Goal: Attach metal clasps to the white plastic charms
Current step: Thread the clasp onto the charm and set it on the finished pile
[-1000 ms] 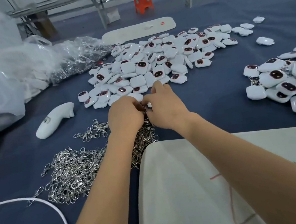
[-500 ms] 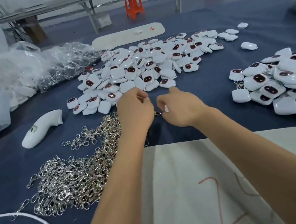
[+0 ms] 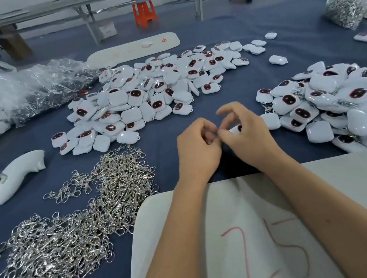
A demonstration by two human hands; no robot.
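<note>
My left hand (image 3: 196, 147) and my right hand (image 3: 246, 135) meet above the blue table, fingertips touching. The right hand holds a white charm (image 3: 235, 129) with a dark face, mostly hidden by its fingers. The left hand's curled fingers pinch something small against it; the clasp itself is hidden. A heap of loose metal clasps (image 3: 73, 228) lies to the left. A pile of white charms (image 3: 148, 94) spreads beyond the hands. Another pile of charms (image 3: 336, 104), with clasps showing among them, lies at the right.
A white board (image 3: 359, 185) marked with red figures lies under my forearms. A white handle-shaped part (image 3: 12, 177) rests at the left. Clear plastic bags (image 3: 9, 96) sit at the far left, a bag of clasps (image 3: 343, 10) at the far right. A long white tray (image 3: 133, 49) lies beyond.
Both hands have moved right, away from the clasp heap, and come together with a charm between them. The view has shifted right, showing more of the right-hand pile.
</note>
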